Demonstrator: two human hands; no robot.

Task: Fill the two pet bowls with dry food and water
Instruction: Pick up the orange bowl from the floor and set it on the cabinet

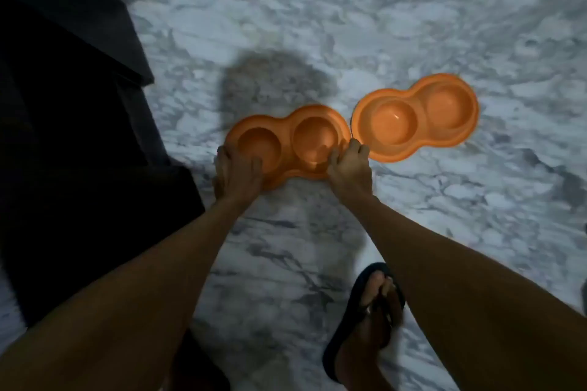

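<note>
On the marble floor (pixel 413 25), my left hand (pixel 236 173) and right hand (pixel 349 165) grip the near orange bowl (pixel 286 140); I should lift it level, clear of the second bowl (pixel 416 117).

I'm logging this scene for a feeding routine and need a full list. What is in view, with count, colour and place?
pet bowls: two, orange, each with two empty wells, on the floor; the near one centre, the far one to its right, rims about touching
floor: one, white and grey marble
dark furniture: one, black, left edge
sandal: one, dark, on the foot at bottom right
left hand: grips the near bowl's left end
right hand: grips its right end
</note>
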